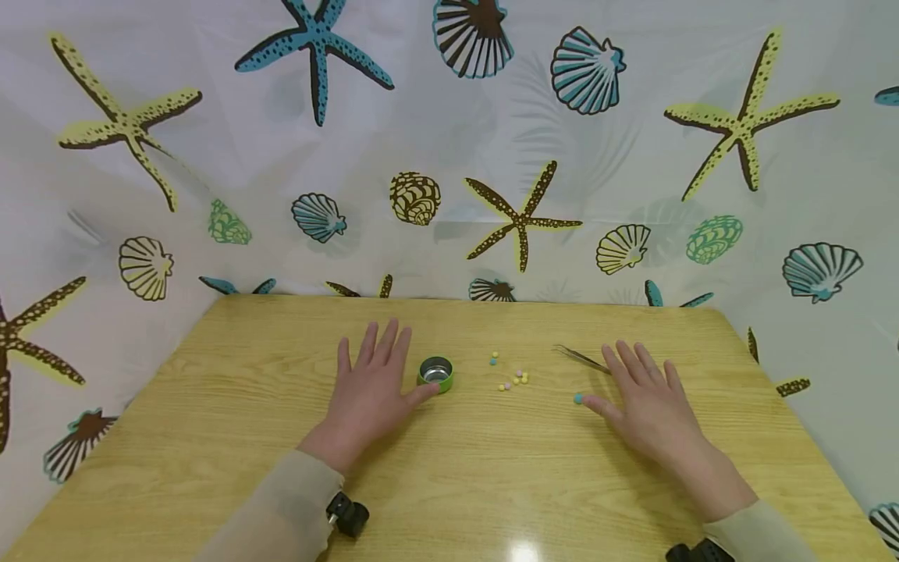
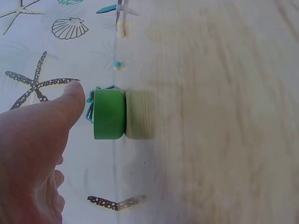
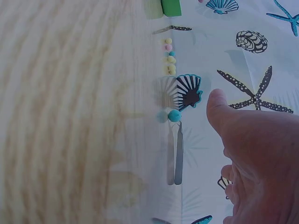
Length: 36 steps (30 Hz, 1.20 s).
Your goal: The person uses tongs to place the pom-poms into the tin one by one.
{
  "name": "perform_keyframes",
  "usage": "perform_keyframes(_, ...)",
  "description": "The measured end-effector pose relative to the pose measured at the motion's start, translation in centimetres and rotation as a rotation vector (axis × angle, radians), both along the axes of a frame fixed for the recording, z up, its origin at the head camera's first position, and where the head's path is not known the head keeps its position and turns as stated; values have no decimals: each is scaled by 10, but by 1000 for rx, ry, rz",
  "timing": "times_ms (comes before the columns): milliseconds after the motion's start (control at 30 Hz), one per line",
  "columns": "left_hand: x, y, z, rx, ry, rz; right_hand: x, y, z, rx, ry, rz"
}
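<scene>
My left hand [image 1: 372, 390] is spread with straight fingers just left of a small round green tin [image 1: 437, 385] with a silvery inside. In the left wrist view a gap shows between my thumb [image 2: 72, 100] and the tin [image 2: 110, 114]. My right hand [image 1: 649, 406] is likewise spread, holding nothing. Its thumb lies beside a blue ball [image 1: 578, 398] in the head view; the right wrist view shows them apart. Curved-tip tweezers [image 1: 581, 358] lie beyond, partly hidden behind the right fingers. Small yellow, pink and blue beads [image 1: 518, 380] lie between the hands.
Everything stands on a light wooden table [image 1: 463, 468]. A white cloth [image 1: 393, 257] printed with starfish and shells hangs behind the table's far edge and at its sides. Dark wrist cameras [image 1: 347, 515] sit by both beige sleeves [image 1: 281, 499].
</scene>
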<state>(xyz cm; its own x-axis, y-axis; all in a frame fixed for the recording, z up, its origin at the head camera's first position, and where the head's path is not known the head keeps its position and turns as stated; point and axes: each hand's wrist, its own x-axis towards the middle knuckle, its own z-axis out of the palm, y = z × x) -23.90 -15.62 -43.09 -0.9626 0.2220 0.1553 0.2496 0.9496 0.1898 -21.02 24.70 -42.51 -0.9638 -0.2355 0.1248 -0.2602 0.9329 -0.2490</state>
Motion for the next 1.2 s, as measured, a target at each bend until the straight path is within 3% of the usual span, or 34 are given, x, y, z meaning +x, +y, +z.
perform_keyframes(433,1,4,-4,23,-16,-22,-1,2,2,18,5,4)
perform_keyframes(1200,-12,15,-14,203,-66,-46,-18,10,-2,-7,1,10)
